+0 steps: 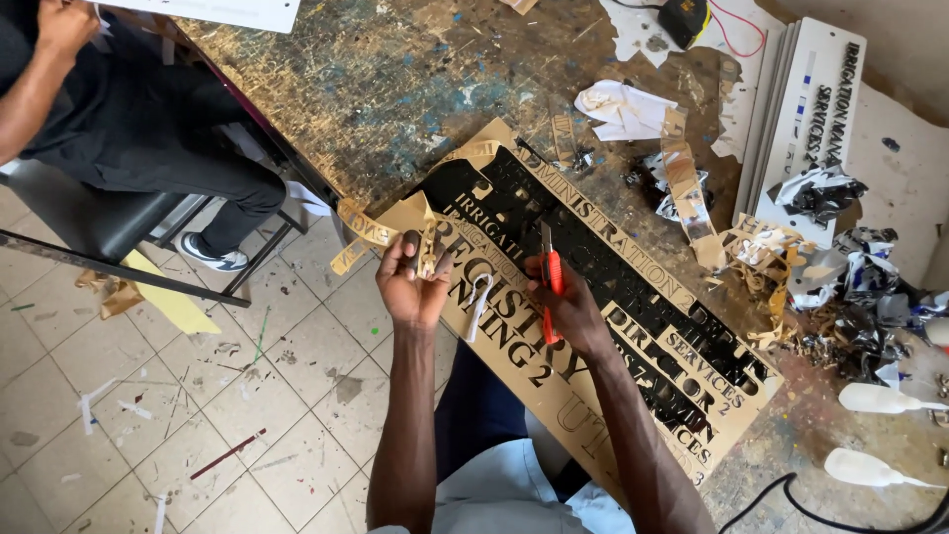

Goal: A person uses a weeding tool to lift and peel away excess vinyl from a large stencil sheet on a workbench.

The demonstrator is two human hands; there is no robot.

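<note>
view from above of a person's two bare hands working at the edge of a scarred, paint-flecked workbench (395, 89). the left hand (413, 287) has its fingers closed, pinching a curling gold strip of peeled backing (427, 242) that lifts off a large gold and black cut-letter sheet (593, 326). the sheet lies slanted across the bench, its near corner hanging over the edge above the person's lap. the right hand (568, 311) is wrapped tight around an orange-handled craft knife (549, 282), blade pointing away from the body and resting on the sheet, just beside the left hand. a small white curl of cut material (479, 302) lies between the two hands. more gold strips (687, 188) and crumpled white paper (623, 109) lie loose on the bench beyond the sheet, not gathered in any bin or tray. at the far right, a heap of crumpled black and silver scraps (840, 287) sits near a stack of white sign boards (816, 109) with black lettering. two pale plastic bottles (875, 399) lie on their sides at the right edge; whether anything is in them cannot be told. at upper left, another person in dark clothes (148, 129) sits on a chair over a tiled floor (198, 396) littered with offcuts.
</note>
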